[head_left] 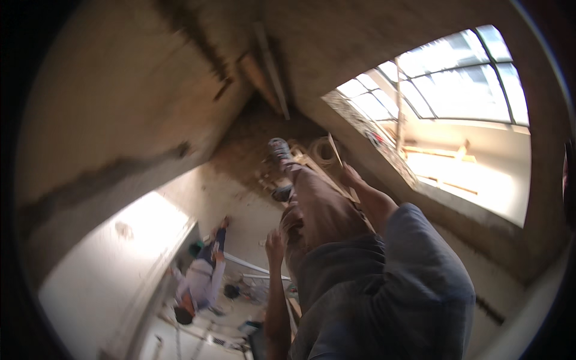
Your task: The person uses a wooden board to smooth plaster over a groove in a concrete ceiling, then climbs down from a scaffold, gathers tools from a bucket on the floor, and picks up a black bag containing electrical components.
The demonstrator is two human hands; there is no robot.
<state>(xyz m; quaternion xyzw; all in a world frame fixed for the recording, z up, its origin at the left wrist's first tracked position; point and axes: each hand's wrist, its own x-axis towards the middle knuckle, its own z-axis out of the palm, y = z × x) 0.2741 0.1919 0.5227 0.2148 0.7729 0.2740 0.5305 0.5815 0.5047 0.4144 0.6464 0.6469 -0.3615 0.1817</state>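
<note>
My right hand (351, 178) is closed around the lower end of a thin, flat, pale strip (335, 150), whose exact kind the blur hides. The strip points up and away from me, beside the window opening. At my left side hangs my left hand (275, 245), fingers curled in, and I see nothing in it. My legs in brown trousers (324, 207) are apart, one shoe (279, 148) well ahead of the other.
Planks (321, 171) and a coil of pale hose or cable (324, 151) lie ahead on the floor. Another person (198, 282) is at lower left, near pale pipes (246, 266). A barred window (456, 78) opens at right above a ledge. Boards (264, 81) lean in the far corner.
</note>
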